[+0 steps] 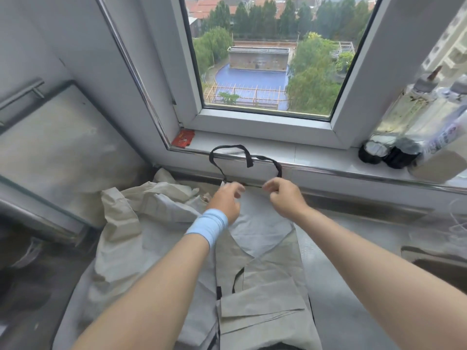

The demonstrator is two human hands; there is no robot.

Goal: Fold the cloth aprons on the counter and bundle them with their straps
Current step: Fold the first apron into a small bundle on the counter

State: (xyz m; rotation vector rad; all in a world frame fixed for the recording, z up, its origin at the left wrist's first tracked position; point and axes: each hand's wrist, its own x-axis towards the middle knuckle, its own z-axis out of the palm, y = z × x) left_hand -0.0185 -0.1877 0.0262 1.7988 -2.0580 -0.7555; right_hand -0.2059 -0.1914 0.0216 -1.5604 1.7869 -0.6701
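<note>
A beige cloth apron (265, 281) lies lengthwise on the counter, its lower part folded over near me. Its black neck strap (228, 148) loops up onto the window sill. My left hand (226, 198), with a light blue wristband, pinches the strap's left end at the apron's top edge. My right hand (285, 195) pinches the strap's right end a little apart from the left hand. A second black strap (236, 279) curls across the apron's middle. Several more crumpled aprons (141, 205) are heaped to the left.
The window sill (316, 157) runs across the back, with a red packet (183, 138) at its left end and bottles (404, 127) at the right. A glass-topped stove (50, 137) stands at the left. A sink rim (434, 256) shows at the right.
</note>
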